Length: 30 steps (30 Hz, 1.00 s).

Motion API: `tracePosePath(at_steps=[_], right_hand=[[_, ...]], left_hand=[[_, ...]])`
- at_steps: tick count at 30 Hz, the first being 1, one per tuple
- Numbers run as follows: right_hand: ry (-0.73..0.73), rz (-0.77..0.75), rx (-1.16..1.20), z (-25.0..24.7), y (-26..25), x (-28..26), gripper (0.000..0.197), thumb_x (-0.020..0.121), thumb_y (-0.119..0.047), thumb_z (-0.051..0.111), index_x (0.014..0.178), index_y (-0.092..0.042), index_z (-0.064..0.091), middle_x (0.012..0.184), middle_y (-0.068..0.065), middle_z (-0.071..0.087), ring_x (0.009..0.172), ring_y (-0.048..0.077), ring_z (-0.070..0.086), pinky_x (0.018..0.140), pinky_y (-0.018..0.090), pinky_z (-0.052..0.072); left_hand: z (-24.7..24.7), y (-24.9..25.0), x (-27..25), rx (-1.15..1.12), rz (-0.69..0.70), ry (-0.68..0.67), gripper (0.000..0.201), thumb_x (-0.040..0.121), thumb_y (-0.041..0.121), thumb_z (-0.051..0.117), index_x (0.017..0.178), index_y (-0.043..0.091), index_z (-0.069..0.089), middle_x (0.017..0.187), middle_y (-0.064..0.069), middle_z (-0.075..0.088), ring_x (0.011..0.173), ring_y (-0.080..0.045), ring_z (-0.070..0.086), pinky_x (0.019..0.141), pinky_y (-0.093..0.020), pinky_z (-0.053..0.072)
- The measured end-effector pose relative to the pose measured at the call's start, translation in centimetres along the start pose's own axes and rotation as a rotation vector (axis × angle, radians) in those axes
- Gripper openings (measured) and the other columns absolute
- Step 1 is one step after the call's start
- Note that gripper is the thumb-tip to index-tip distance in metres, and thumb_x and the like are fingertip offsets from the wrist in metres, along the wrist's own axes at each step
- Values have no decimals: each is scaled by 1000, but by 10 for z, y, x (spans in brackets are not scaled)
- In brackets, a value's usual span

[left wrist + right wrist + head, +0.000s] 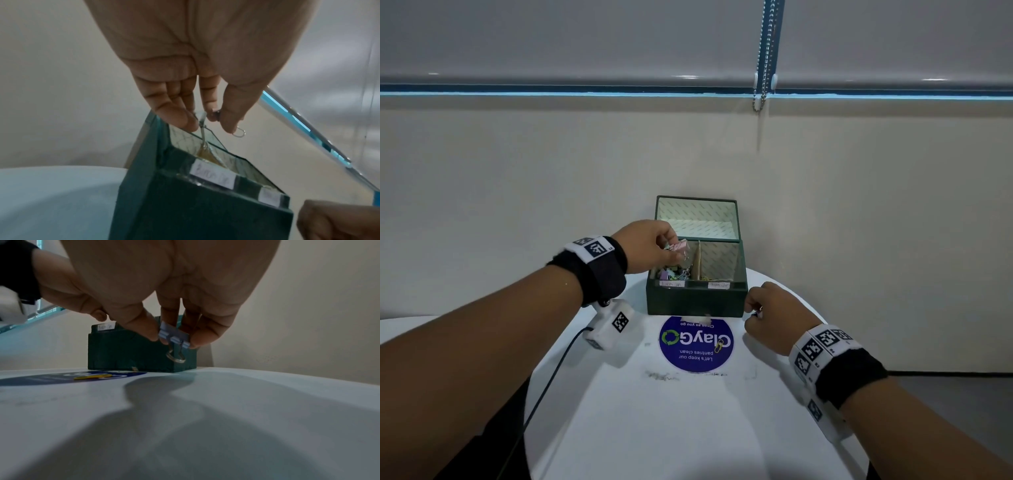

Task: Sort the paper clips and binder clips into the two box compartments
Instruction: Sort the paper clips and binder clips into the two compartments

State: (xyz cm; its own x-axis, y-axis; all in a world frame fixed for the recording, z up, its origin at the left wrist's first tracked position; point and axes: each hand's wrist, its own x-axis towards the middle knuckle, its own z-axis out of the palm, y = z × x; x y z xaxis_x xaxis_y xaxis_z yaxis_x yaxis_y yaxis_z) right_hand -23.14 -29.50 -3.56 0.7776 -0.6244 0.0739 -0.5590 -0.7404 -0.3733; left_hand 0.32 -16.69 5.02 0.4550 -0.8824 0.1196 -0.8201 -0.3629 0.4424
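Observation:
A dark green box [697,301] with its lid up stands at the back of the round white table [688,428]. A cardboard divider splits it; the left compartment holds several colourful binder clips [671,274], the right one a few paper clips [705,278]. My left hand [654,246] hovers over the left compartment and pinches a pink binder clip [678,247], whose wire handles [202,129] show below the fingertips. My right hand [767,315], low beside the box's right front corner, pinches a pale blue binder clip [174,338]. A yellow paper clip [718,346] [92,376] lies on the blue sticker.
A round blue sticker [695,344] is stuck to the table just in front of the box. A black cable [551,370] runs from the left wrist camera off the table's left edge. A beige wall and a roller blind with a bead chain [765,54] lie behind.

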Motion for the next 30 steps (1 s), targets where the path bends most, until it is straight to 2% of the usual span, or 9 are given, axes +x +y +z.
tracePosePath(at_steps=[3,6,8,12,16,19,24,27,30], right_hand=[[38,-40,28,0,0,-1,7,86,-21,56,87,-27,60,91,-10,53,85,17,57,80,32,51],[127,-85,97,-1,2,-4,6,94,-20,57,90,-25,60,95,-9,53,84,15,57,77,27,49],[208,-112,172,-2,2,-5,4,96,-20,60,94,-24,60,97,-9,52,86,11,56,77,23,44],[379,-146,335,-10,-5,-1,16,95,-18,64,98,-26,50,95,-8,55,85,12,58,72,23,48],[431,-207,323,-22,-24,13,18,95,-18,66,94,-23,48,95,-6,54,85,14,57,72,24,49],[459,-225,316,-29,-38,29,18,95,-20,67,95,-23,50,98,-3,55,87,16,58,76,27,52],[225,-219,45,-33,-52,42,13,95,-27,66,106,-23,60,132,-3,55,104,16,59,88,24,50],[135,-410,-133,-28,-60,23,9,98,-19,59,98,-21,67,107,-5,62,93,14,59,89,32,57],[-296,-449,-394,-10,-57,4,20,95,-18,63,111,-26,70,111,-3,67,99,18,64,90,32,57]], left_hand=[[3,-5,1,6,12,-14,12,88,36,71,101,34,71,100,9,68,86,-12,62,77,-28,50],[6,-10,1,80,45,19,32,93,15,60,114,37,70,112,9,60,88,-10,58,80,-23,44],[9,-14,-2,108,42,94,34,92,16,63,120,35,67,120,4,52,95,-13,57,86,-25,46],[17,-20,-13,116,-63,125,65,95,26,61,151,29,27,139,-10,38,108,-27,58,92,-35,49],[30,-25,-15,9,-179,-26,69,105,21,39,157,22,-7,109,-21,64,89,-33,64,83,-42,54],[37,-26,-17,13,-179,-97,76,102,12,41,157,25,-11,96,-21,65,79,-32,64,75,-41,56],[47,-28,-21,48,-167,-60,73,100,10,38,158,30,-1,122,-23,62,97,-32,62,84,-36,51],[48,-27,-23,-5,-152,-56,87,95,3,41,155,39,-12,108,-13,64,80,-25,63,72,-33,50],[47,-25,-26,-21,-170,-39,85,100,6,40,154,33,-20,100,-12,59,63,-12,49,64,-28,40]])
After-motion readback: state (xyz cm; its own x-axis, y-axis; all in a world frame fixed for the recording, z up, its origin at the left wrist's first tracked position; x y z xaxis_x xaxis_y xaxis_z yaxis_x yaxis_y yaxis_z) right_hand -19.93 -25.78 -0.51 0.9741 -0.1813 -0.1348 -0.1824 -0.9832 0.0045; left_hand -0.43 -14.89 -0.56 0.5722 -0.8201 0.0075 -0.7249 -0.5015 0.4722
